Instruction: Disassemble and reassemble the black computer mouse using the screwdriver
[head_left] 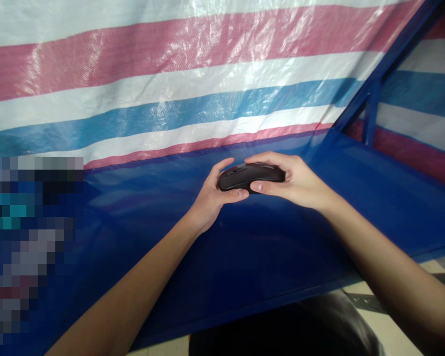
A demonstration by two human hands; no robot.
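Computer mouse (250,178) is held over the desk (274,242), between front and back edges, by the left hand (211,198) and right hand (298,180); two-handed handling seems the step, next probably requiring steady fingers.

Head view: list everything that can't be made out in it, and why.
All in the head view:
Underside of the black mouse: faces away from the camera.
Some fingers of the left hand and right hand: behind mouse and hands.
Far left: masked by pixel blocks.
Left forearm: cut off by the bottom edge.
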